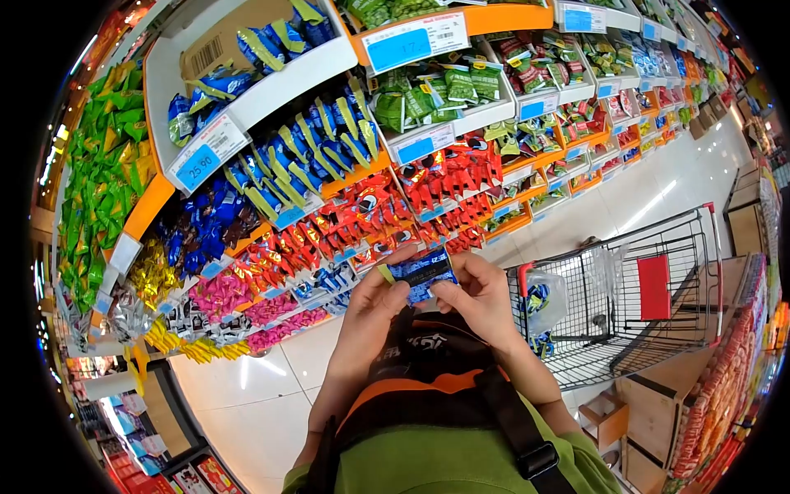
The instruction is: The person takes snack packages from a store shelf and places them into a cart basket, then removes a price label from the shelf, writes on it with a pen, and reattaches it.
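A small blue snack packet (421,274) with a green end and a dark printed panel is held in front of my body. My left hand (377,303) grips its left end, thumb on the face. On the other side, my right hand (479,295) pinches the right end, its thumb pressed on the lower edge. Both hands are closed on this one packet. Similar blue and green packets (304,152) fill a shelf bin ahead, and more lie in the upper bin (271,45).
To my right stands a wire shopping cart (625,288) with a clear plastic bag (545,300) of blue packets in it. Shelves ahead hold red packets (362,210) and green packets (461,82), with price tags (206,156). Wooden crates (654,407) stand beyond the cart at lower right.
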`<action>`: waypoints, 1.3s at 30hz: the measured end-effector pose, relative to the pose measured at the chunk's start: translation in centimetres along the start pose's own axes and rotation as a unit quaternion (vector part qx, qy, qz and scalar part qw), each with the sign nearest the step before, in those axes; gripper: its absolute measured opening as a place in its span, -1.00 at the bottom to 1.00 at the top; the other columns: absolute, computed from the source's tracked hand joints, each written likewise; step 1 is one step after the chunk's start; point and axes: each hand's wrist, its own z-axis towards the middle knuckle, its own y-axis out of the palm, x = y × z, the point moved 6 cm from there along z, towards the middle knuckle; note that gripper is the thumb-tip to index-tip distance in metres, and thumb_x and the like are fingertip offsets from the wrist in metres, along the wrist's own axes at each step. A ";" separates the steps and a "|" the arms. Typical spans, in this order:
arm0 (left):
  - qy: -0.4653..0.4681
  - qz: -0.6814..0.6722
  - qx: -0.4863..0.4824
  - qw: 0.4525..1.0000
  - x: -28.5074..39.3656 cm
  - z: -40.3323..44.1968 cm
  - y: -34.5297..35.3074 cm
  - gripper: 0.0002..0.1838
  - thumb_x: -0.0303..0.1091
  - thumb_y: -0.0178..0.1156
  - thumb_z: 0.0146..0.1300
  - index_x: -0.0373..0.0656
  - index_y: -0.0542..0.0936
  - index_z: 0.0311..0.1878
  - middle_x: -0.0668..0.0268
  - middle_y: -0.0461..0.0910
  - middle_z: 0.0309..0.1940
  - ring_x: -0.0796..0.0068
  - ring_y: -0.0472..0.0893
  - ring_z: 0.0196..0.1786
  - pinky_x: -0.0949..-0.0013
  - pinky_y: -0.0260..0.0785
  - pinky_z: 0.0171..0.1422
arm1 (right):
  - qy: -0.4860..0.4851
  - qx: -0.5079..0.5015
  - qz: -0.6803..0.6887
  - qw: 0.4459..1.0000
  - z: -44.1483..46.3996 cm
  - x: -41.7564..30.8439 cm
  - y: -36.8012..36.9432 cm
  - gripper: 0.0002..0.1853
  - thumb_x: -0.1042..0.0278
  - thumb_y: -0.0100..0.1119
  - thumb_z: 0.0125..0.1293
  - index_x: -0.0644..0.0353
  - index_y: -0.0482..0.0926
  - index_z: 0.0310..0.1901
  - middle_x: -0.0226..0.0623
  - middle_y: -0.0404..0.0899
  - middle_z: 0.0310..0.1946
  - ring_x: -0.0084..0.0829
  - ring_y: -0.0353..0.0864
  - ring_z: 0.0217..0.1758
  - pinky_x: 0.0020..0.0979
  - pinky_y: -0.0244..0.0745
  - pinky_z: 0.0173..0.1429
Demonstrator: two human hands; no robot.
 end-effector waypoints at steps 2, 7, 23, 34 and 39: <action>0.017 -0.012 -0.010 1.000 0.2 -0.1 -0.4 -0.52 -0.39 0.12 0.35 -0.23 0.35 0.32 0.23 0.33 0.32 0.42 0.41 0.26 0.29 0.27 0.32 | -0.011 -0.012 0.017 1.000 0.1 -0.5 0.4 -0.80 0.59 0.23 0.22 0.37 0.49 -0.13 -0.36 0.56 -0.39 -0.64 0.56 -0.43 -0.61 0.52 -0.35; 0.053 0.016 -0.012 0.998 0.7 -0.4 -0.5 -0.49 -0.39 0.18 0.30 -0.26 0.37 0.30 0.20 0.31 0.35 0.39 0.38 0.31 0.27 0.17 0.41 | -0.039 -0.029 0.003 0.999 0.1 -0.8 0.6 -0.77 0.67 0.20 0.19 0.39 0.47 -0.10 -0.31 0.54 -0.32 -0.57 0.59 -0.37 -0.56 0.57 -0.31; 0.064 0.070 -0.041 0.995 2.1 -0.5 1.6 -0.37 -0.56 0.27 0.18 -0.24 0.32 0.34 0.26 0.29 0.26 0.41 0.38 0.29 0.27 0.28 0.35 | -0.014 -0.011 0.078 0.997 -0.5 -0.5 -0.1 -0.79 0.56 0.22 0.26 0.36 0.48 -0.09 -0.32 0.59 -0.38 -0.60 0.59 -0.41 -0.55 0.57 -0.34; 0.080 0.130 -0.011 0.988 2.7 -0.8 2.2 -0.39 -0.58 0.26 0.17 -0.21 0.35 0.32 0.29 0.33 0.17 0.44 0.40 0.26 0.34 0.28 0.32 | 0.002 -0.025 0.108 0.994 -0.5 0.2 -0.1 -0.78 0.50 0.18 0.31 0.36 0.48 -0.05 -0.33 0.59 -0.41 -0.59 0.59 -0.44 -0.54 0.57 -0.34; 0.074 0.215 0.026 0.974 2.3 -0.6 2.0 -0.47 -0.60 0.18 0.19 -0.27 0.40 0.27 0.19 0.41 0.19 0.43 0.47 0.16 0.38 0.42 0.14 | 0.026 0.034 0.066 0.997 -1.9 2.2 -3.7 -0.79 0.50 0.17 0.31 0.35 0.50 -0.05 -0.32 0.61 -0.38 -0.57 0.62 -0.41 -0.53 0.58 -0.33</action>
